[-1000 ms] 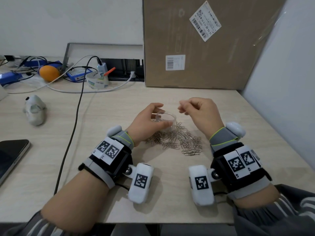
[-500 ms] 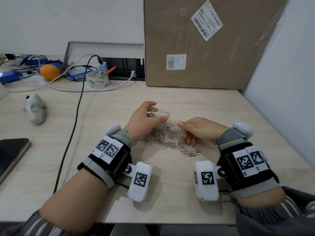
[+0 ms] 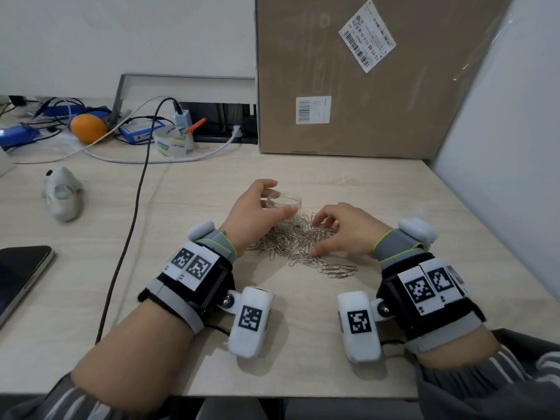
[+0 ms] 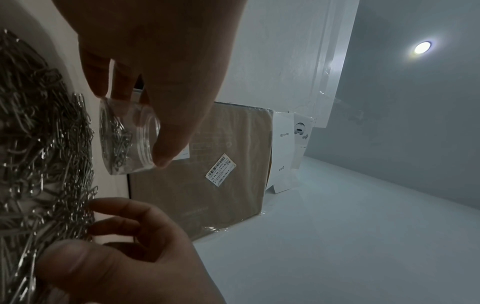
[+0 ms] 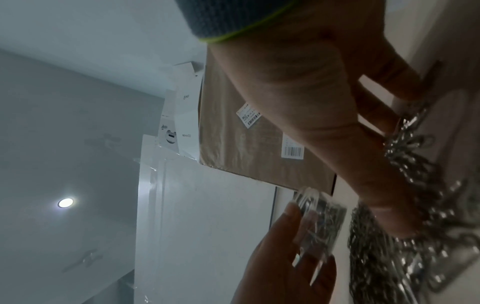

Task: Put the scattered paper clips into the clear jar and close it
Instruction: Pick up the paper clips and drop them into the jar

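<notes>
Reaching into the clips (image 3: 298,244) now, the right hand (image 3: 345,230) sits on the pile's right side, fingers curled down among the wire, thumb at the near edge. Whether it has any pinched yet, I cannot tell. The pile spreads mid-table, its tail trailing toward the near right. Just beyond it, touching its far edge, stands the jar (image 3: 283,201), upright, mouth open, some clips already inside. The left hand (image 3: 256,212) has a narrow grip round its wall, thumb on the near side, fingers behind. So the jar lies up and left of the right hand, a short lift across, nothing between. No lid in view. Further off: a cable (image 3: 130,228) on the left, a box (image 3: 363,77) at the far edge, a white panel along the right edge.
</notes>
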The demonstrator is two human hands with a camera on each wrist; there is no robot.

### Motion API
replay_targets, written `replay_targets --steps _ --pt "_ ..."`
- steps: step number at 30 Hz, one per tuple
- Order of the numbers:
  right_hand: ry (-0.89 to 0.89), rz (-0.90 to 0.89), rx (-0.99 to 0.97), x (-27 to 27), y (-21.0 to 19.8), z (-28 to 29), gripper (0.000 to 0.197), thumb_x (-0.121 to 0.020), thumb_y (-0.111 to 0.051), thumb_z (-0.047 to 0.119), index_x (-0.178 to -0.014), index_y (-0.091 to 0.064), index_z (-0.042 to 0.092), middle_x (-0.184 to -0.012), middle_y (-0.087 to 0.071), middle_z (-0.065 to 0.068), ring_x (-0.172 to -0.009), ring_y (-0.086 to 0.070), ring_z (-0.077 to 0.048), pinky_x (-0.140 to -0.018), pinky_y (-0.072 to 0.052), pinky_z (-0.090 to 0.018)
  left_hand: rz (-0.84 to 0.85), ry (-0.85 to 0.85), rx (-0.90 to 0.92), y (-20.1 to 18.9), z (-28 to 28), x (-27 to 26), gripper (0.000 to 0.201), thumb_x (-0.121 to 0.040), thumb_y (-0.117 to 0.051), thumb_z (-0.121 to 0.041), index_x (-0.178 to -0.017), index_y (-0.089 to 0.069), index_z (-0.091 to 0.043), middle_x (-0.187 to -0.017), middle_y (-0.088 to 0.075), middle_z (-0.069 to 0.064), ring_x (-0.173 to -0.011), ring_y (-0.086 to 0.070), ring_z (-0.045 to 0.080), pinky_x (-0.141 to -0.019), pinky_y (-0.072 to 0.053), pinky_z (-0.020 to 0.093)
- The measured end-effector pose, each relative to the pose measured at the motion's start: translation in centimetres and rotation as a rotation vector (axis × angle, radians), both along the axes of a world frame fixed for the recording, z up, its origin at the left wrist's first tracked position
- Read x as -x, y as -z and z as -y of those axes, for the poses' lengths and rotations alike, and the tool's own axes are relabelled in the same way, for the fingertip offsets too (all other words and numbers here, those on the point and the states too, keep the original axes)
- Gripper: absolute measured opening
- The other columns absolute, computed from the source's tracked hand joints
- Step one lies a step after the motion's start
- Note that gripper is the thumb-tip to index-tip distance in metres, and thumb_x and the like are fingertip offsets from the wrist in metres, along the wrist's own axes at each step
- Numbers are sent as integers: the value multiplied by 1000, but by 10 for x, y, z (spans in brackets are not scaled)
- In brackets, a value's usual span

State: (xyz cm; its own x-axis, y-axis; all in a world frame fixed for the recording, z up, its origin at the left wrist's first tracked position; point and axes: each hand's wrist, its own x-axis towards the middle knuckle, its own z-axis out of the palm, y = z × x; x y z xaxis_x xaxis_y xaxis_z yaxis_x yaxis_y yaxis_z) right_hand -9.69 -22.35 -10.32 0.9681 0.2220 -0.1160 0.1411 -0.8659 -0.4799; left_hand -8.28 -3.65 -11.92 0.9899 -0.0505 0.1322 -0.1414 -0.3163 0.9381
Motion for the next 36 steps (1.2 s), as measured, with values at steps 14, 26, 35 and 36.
replay_targets --steps 14,26,35,36 --pt "13 156 -136 -6 6 -8 13 -75 -68 8 -83 -69 17 -64 -57 10 -60 -52 -2 -58 -38 -10 -2 6 -1 2 1 -1 60 -77 -76 -28 -129 -48 -19 -119 -58 1 -103 -61 17 -90 -54 35" --pt "263 420 -692 -11 -3 -2 19 -73 -74 9 -71 -64 26 -69 -64 1 -69 -61 -15 -74 -56 -34 -17 69 -27 2 0 0 59 -77 -76 -27 -129 -49 -19 -118 -57 -2 -102 -60 15 -83 -51 23" --pt "200 510 -930 -1 -15 -11 16 -76 -73 10 -77 -65 24 -73 -66 6 -73 -62 -10 -75 -56 -29 -35 302 -113 0 9 8 61 -75 -78 -21 -128 -48 -24 -115 -59 -10 -104 -58 9 -84 -50 16" --pt "189 511 -933 -1 -15 -12 17 -76 -73 10 -77 -65 24 -74 -66 6 -73 -62 -10 -76 -56 -29 -35 308 -109 0 9 8 62 -75 -78 -20 -128 -47 -24 -115 -59 -9 -105 -58 10 -84 -50 16"
